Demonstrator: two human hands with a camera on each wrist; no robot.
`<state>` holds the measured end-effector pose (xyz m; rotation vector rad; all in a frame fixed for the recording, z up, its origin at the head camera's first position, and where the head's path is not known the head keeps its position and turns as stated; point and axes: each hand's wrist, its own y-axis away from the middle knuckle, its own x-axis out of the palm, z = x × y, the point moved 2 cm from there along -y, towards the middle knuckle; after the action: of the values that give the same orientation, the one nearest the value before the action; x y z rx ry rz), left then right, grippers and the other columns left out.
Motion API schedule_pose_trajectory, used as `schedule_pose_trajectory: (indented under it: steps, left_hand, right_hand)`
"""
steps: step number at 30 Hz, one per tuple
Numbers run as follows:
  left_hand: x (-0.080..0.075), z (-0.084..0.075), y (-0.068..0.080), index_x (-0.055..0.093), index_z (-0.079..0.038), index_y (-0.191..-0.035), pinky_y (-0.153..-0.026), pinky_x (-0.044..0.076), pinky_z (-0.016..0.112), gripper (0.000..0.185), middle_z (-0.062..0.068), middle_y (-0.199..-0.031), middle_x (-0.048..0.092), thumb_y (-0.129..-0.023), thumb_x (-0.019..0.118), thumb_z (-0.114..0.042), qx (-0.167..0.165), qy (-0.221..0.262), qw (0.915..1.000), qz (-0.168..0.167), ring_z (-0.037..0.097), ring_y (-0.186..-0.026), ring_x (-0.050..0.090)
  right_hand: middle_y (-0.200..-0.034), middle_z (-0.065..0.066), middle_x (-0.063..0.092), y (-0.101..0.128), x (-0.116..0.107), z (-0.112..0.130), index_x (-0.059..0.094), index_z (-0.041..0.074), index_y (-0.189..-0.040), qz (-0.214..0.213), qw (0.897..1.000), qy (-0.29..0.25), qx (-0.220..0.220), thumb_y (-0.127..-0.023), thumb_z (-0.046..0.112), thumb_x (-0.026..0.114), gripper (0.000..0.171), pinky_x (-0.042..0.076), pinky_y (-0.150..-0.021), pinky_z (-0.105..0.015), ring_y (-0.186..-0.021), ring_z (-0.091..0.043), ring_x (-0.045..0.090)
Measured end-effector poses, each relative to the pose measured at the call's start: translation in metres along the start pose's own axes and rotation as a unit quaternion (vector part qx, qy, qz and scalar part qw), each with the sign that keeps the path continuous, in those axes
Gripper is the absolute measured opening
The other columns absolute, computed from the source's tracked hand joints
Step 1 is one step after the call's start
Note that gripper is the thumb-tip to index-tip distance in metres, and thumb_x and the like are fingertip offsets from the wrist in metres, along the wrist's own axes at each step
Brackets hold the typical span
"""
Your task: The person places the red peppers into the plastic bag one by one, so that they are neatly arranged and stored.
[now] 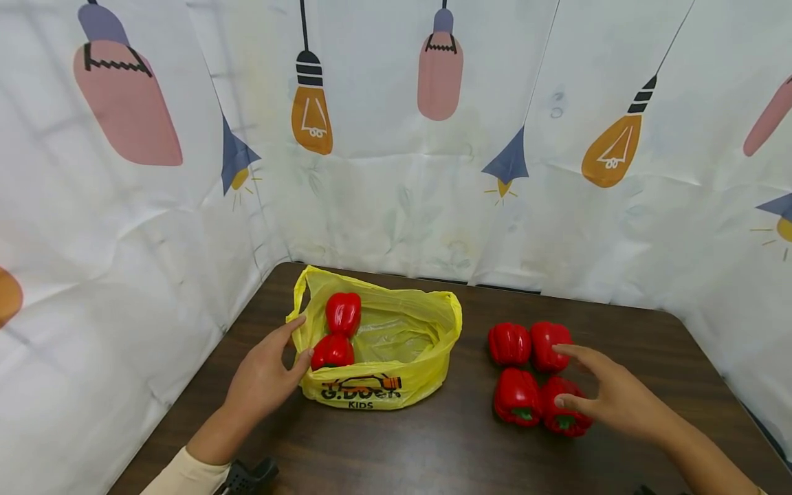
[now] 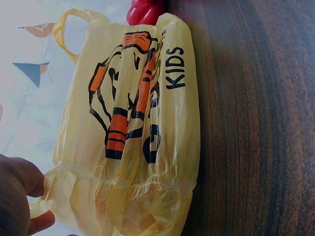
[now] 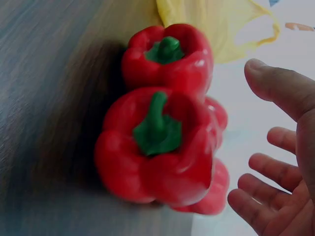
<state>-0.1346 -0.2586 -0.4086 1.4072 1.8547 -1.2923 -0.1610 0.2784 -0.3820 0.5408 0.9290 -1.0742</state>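
Observation:
A yellow plastic bag (image 1: 427,371) stands with its mouth wide and its printed side facing me. Inside, at its left end, are two red bell peppers (image 1: 343,314). My left hand (image 1: 265,371) touches the bag's left edge, thumb and finger apart; in the left wrist view its fingertips (image 2: 43,222) meet the yellow plastic. To the right, several red bell peppers (image 1: 517,397) with green stems sit close together on the table. Over their right side my right hand (image 1: 612,395) hovers, thumb and fingers spread, holding nothing. The right wrist view shows a gap between that hand and the nearest pepper (image 3: 157,147).
The dark wooden table (image 1: 408,457) runs back to a white curtain (image 1: 383,206) printed with lamps and bulbs. A loop handle (image 2: 74,29) of the bag sticks up in the left wrist view. A dark device (image 1: 250,474) sits at my left wrist.

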Motion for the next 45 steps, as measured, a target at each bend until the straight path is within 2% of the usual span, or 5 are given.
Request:
schedule_pose_trajectory:
  steps: [8,15,25,32,45]
  left_hand:
    - [0.000,-0.001,0.000,0.054,-0.005,-0.146,-0.083,0.056,0.054,0.066,0.015,-0.111,0.067,-0.088,0.080,-0.019,-0.006,0.002,0.9999,0.007,0.032,-0.095,0.064]
    - [0.002,0.000,0.001,0.054,-0.005,-0.146,-0.086,0.055,0.054,0.065,0.016,-0.115,0.068,-0.088,0.080,-0.019,-0.007,0.007,0.9999,0.010,0.033,-0.097,0.065]
    - [0.004,0.000,0.003,0.054,-0.006,-0.146,-0.086,0.055,0.055,0.066,0.013,-0.109,0.067,-0.088,0.080,-0.019,-0.012,0.010,0.9998,0.016,0.032,-0.098,0.064]
    - [0.005,0.000,0.003,0.054,-0.006,-0.146,-0.081,0.056,0.051,0.066,0.011,-0.103,0.066,-0.087,0.080,-0.018,-0.008,0.007,0.9999,0.008,0.031,-0.093,0.064]
    - [0.004,0.000,0.003,0.054,-0.006,-0.146,-0.084,0.056,0.053,0.066,0.013,-0.109,0.067,-0.087,0.080,-0.018,-0.008,0.010,0.9998,0.012,0.032,-0.097,0.064]
  right_hand:
    - [-0.147,-0.017,0.052,0.010,0.005,-0.016,0.050,0.015,-0.149,0.014,1.000,0.004,0.014,-0.079,0.057,0.082,0.088,0.053,-0.088,-0.062,-0.121,-0.046,0.058]
    - [-0.147,-0.017,0.052,0.017,0.014,-0.029,0.048,0.009,-0.149,0.047,0.998,-0.029,0.023,-0.084,0.054,0.079,0.085,0.055,-0.090,-0.054,-0.122,-0.044,0.059]
    - [-0.143,-0.017,0.056,0.024,0.023,-0.036,0.052,0.013,-0.147,0.043,0.999,-0.017,0.019,-0.085,0.051,0.079,0.077,0.055,-0.089,-0.053,-0.119,-0.038,0.061]
    - [-0.141,-0.009,0.059,0.025,0.024,-0.039,0.051,0.017,-0.147,0.043,0.999,-0.012,0.029,-0.086,0.052,0.078,0.076,0.056,-0.088,-0.039,-0.117,-0.032,0.063]
    - [-0.137,-0.008,0.061,0.025,0.028,-0.043,0.051,0.014,-0.146,0.037,0.999,-0.008,0.024,-0.087,0.048,0.079,0.074,0.056,-0.086,-0.037,-0.115,-0.033,0.063]
